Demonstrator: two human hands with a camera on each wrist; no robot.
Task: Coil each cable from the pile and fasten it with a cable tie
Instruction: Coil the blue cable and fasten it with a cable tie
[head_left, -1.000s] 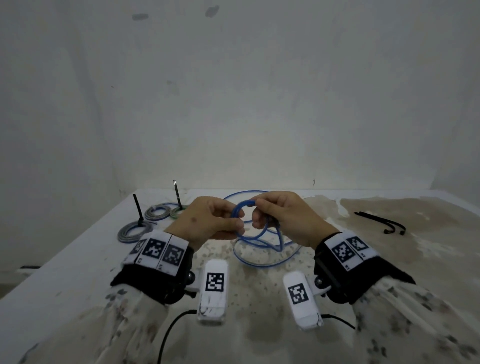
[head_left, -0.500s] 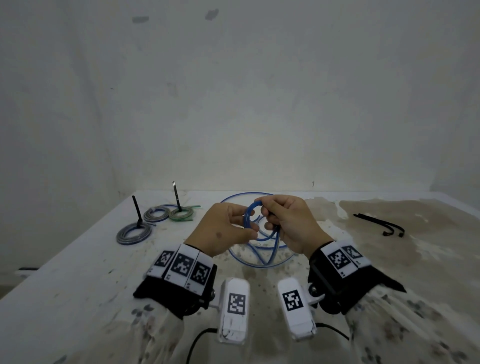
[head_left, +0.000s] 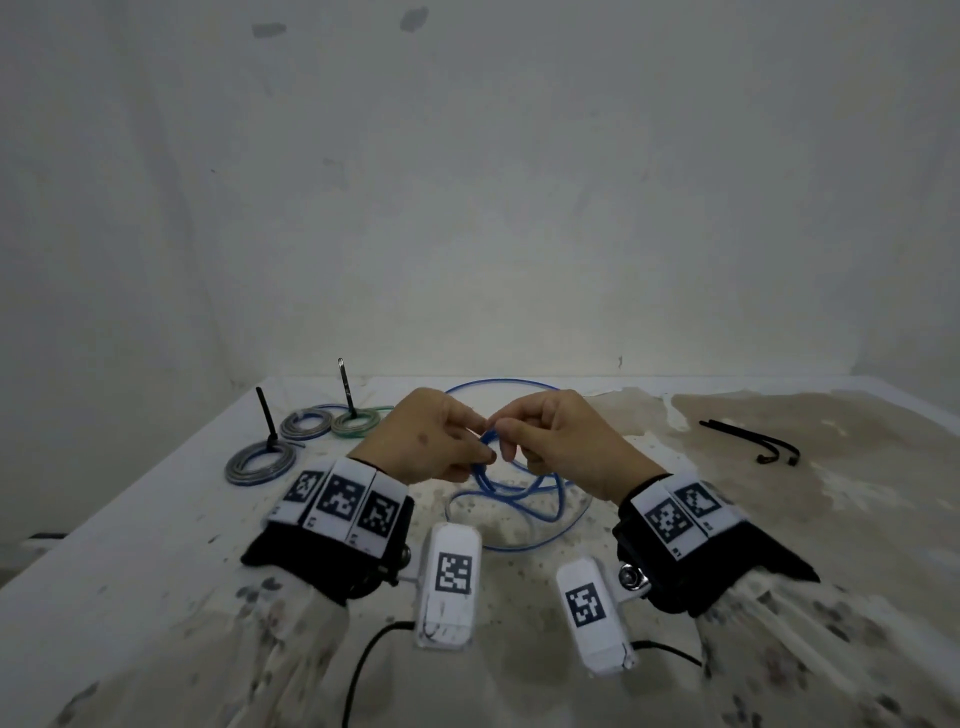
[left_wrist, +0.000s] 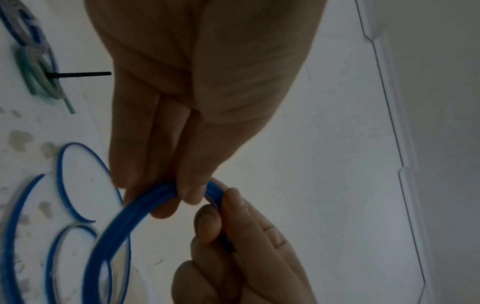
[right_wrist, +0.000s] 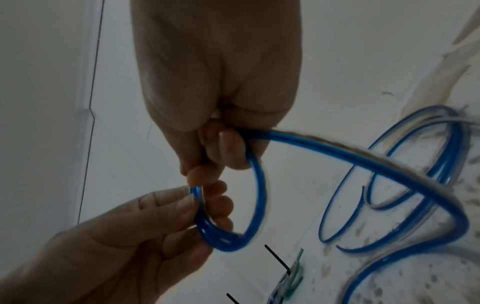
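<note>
A blue cable (head_left: 519, 493) lies in loose loops on the white table, and a small coil of it (head_left: 485, 449) is lifted between both hands. My left hand (head_left: 436, 447) pinches the small coil (left_wrist: 145, 207) between thumb and fingers. My right hand (head_left: 550, 441) pinches the same coil from the other side and feeds a strand (right_wrist: 337, 152) that trails down to the loose loops (right_wrist: 415, 185). The fingertips of both hands nearly touch.
Three coiled cables sit tied at the back left: a grey one (head_left: 260, 462), another grey one (head_left: 306, 422) and a green one (head_left: 356, 422), with black tie tails sticking up. Loose black cable ties (head_left: 753, 441) lie at the right. A wall rises behind the table.
The left hand has moved right, toward the right hand. Both hands still hold the small blue coil, which now looks tighter, and the loose loops on the table have shifted.
</note>
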